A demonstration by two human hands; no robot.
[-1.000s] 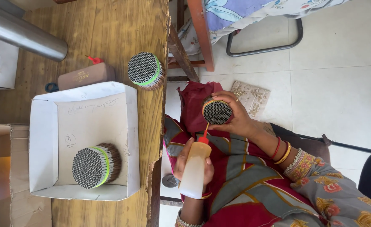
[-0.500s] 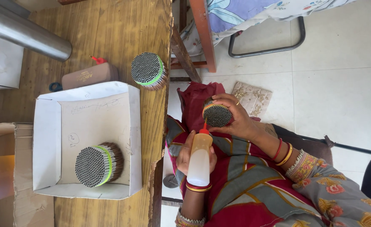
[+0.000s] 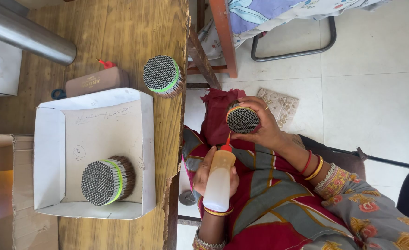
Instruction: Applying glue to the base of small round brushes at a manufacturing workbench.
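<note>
A round bundle of thin dark tubes (image 3: pixel 243 119) was gripped in the right hand (image 3: pixel 264 125) at frame centre, off the counter (image 3: pixel 121 32) edge, over the lap. Just below it, a squeeze bottle with a red nozzle (image 3: pixel 218 178) was held closed in the left hand (image 3: pixel 204 173), its tip touching or almost touching the bundle's lower edge, hard to tell which. Not much open room was left between the hands and the chipped counter edge. On the wooden counter, a white cardboard tray (image 3: pixel 51 153) was set at left with a second bundle (image 3: pixel 103 180) inside near its lower side. A third bundle (image 3: pixel 163 75) was parked right at the counter edge, upper centre. A metal cylinder (image 3: pixel 24 33) was seen upper left, pale floor tiles (image 3: pixel 371 102) at right.
</note>
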